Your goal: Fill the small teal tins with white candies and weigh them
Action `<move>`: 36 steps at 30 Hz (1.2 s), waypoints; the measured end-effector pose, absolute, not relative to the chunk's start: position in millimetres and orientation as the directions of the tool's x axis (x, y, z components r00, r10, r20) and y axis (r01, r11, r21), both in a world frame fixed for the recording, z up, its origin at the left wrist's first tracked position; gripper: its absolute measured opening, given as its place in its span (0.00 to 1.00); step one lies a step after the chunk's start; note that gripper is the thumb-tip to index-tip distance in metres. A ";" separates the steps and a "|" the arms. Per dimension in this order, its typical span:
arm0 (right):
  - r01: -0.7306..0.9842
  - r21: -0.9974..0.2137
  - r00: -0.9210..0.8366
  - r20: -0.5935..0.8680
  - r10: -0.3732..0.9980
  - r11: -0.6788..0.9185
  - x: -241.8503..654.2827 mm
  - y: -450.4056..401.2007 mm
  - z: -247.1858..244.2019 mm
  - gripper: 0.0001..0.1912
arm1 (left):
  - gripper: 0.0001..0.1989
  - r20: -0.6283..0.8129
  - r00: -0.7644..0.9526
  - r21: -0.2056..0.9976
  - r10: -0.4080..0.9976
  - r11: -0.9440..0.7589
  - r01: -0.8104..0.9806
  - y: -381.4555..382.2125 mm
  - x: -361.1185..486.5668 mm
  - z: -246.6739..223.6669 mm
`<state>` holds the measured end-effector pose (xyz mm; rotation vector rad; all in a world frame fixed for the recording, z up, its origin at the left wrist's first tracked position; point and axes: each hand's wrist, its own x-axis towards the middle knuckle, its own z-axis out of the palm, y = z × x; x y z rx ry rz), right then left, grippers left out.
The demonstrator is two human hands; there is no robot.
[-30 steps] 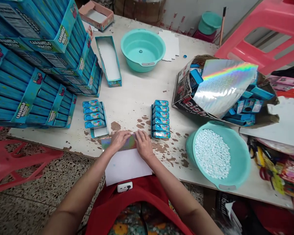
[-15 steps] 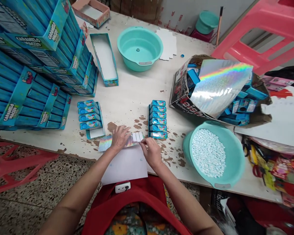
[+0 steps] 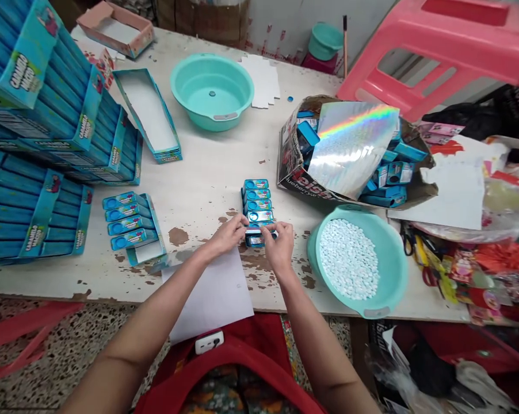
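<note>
The person's left hand (image 3: 228, 234) and right hand (image 3: 279, 244) meet over a thin, pale, narrow strip (image 3: 254, 230), one at each end of it. The left fingers are drawn close together, the thumb and forefinger pinching the strip's left end, with the back of the hand turned up. The right fingers are bent inward, the thumb and forefinger closed on its right end; the other right fingertips are partly hidden, so how far they curl cannot be told.

The strip lies level between the two hands, above the near end of a row of small bright-blue printed cardboard boxes (image 3: 258, 204) on the worn, off-white bench (image 3: 212, 172). Whether it touches the boxes beneath cannot be told.

Left of the hands, the left forearm passes over a plain white sheet of paper (image 3: 208, 296) at the bench's near edge, and a shiny, silvery film piece (image 3: 182, 256) lies by the paper's upper left corner. Farther left, four blue printed boxes (image 3: 126, 221) rest in a long blue-edged cardboard tray (image 3: 145, 253). Just beside the right hand, on its right, stands a round turquoise plastic basin (image 3: 395, 270) holding many small white pieces (image 3: 349, 259).
</note>
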<state>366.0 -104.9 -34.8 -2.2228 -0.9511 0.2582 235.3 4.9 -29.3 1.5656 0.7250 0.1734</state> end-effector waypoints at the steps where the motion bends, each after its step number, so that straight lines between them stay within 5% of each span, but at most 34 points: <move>1: 0.557 -0.656 0.722 0.078 0.688 -0.510 370.0 -101.7 -40.7 0.08 | 0.06 -0.307 0.780 0.936 0.545 0.025 0.351 6.9 241.1 -32.9; 11: 0.442 -0.704 0.783 0.000 0.622 -0.556 381.1 -97.7 -62.9 0.13 | 0.09 -0.530 0.619 0.832 0.579 0.213 0.512 -7.0 263.6 -70.0; 14: 0.489 -0.676 0.764 0.026 0.645 -0.552 383.0 -98.1 -62.2 0.10 | 0.10 -0.606 0.553 0.722 0.571 0.105 0.684 -7.3 267.8 -69.3; 18: 0.472 -0.712 0.758 0.026 0.652 -0.520 389.4 -97.7 -65.4 0.07 | 0.12 -0.429 0.556 0.674 0.712 -0.157 0.722 8.9 248.5 -54.7; 21: 0.394 -0.790 0.762 -0.004 0.647 -0.469 390.8 -101.5 -63.4 0.09 | 0.15 -0.408 0.529 0.529 0.745 -0.279 0.801 23.1 206.9 -50.4; 26: 0.599 -0.737 0.705 0.301 0.642 -0.312 353.7 -118.9 -45.2 0.11 | 0.20 -0.563 0.412 0.239 0.717 -0.336 0.911 2.2 140.8 -73.3; 31: 0.656 -0.754 0.346 0.268 0.899 -0.028 288.9 -124.4 -49.7 0.12 | 0.09 -0.440 0.414 0.347 0.796 -0.275 0.897 -30.2 130.1 -82.0; 36: 0.763 -0.639 0.221 0.117 0.968 -0.097 258.5 -113.9 -86.4 0.18 | 0.12 -0.401 0.452 0.473 0.797 -0.242 0.847 -27.1 129.0 -74.8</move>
